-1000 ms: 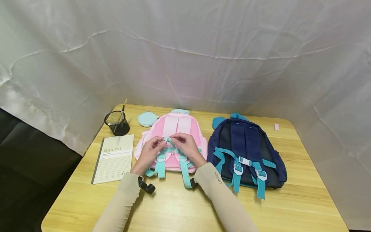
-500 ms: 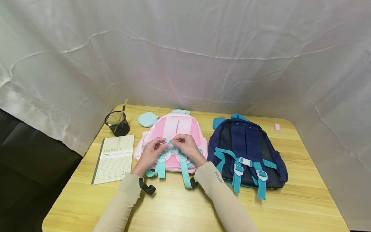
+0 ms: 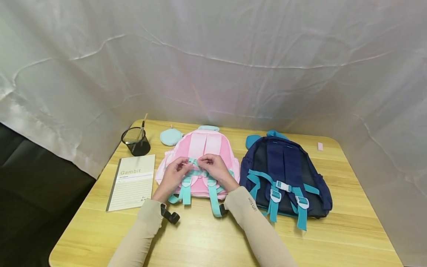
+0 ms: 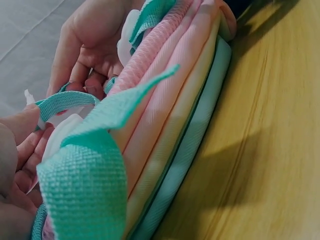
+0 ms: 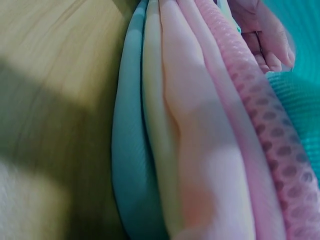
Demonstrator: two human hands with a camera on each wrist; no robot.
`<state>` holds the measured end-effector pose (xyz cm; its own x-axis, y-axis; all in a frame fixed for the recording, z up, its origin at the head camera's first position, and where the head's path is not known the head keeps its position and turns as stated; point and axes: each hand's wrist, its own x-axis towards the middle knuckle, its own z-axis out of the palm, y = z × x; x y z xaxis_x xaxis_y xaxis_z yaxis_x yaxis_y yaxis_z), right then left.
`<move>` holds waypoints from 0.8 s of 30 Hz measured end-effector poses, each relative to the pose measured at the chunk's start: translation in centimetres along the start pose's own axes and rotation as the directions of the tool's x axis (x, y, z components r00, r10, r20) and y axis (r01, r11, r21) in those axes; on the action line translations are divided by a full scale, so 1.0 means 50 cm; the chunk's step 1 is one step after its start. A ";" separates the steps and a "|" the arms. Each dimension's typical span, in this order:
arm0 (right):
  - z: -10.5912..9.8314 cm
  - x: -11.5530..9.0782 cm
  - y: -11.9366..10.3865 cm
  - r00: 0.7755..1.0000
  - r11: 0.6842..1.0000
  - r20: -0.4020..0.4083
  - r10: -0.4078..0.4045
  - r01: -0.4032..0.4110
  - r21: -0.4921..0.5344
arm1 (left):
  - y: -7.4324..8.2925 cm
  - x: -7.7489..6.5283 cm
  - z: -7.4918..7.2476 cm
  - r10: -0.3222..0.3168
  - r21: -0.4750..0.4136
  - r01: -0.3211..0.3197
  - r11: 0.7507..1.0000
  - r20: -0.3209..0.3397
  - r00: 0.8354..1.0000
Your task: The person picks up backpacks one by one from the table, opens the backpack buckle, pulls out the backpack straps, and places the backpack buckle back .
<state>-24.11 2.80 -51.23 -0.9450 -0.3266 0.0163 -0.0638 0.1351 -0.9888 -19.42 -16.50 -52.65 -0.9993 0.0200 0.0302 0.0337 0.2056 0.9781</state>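
Turquoise webbing strap (image 3: 192, 161) is pinched in the fingers of the left hand (image 3: 173, 175) and right hand (image 3: 216, 170), pink backpack (image 3: 212, 144) beneath them; handling looks midway, completion impossible to tell.

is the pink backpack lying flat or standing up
Lying flat: in the head view, the pink fabric backpack rests on the yellow wood-grain table, its mint-green webbing straps facing up.

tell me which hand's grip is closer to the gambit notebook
Left. The left grip is over the pink backpack, just right of the notebook in the head view; the right grip is farther right, over the same backpack.
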 end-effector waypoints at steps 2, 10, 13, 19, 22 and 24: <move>-0.001 -0.001 0.001 1.000 1.000 -0.002 0.003 -0.003 0.009 | -0.001 0.000 0.001 0.000 0.013 0.000 1.000 0.005 1.000; -0.002 -0.001 0.004 0.999 0.998 -0.016 0.040 -0.039 0.040 | -0.006 0.000 0.006 0.035 0.050 -0.036 0.998 0.024 0.999; -0.001 0.000 0.004 0.998 0.997 -0.019 0.061 -0.060 0.045 | -0.007 0.000 0.006 0.055 0.069 -0.057 0.996 0.032 0.998; 0.001 0.001 -0.002 0.997 0.995 0.009 0.082 -0.083 0.050 | -0.009 -0.001 0.003 0.080 0.110 -0.083 0.990 0.033 0.996; 0.001 0.002 -0.003 0.996 0.995 0.014 0.085 -0.086 0.047 | -0.008 0.000 0.003 0.075 0.107 -0.079 0.991 0.035 0.997; 0.000 0.004 -0.002 0.997 0.996 0.016 0.082 -0.082 0.047 | -0.007 0.001 0.003 0.062 0.090 -0.065 0.994 0.032 0.998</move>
<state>-24.27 2.70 -51.12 -0.9419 -0.3291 -0.0669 0.0293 0.1179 -0.9926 -19.46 -16.44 -53.00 -0.9943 0.0642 0.0846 0.0998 0.2915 0.9514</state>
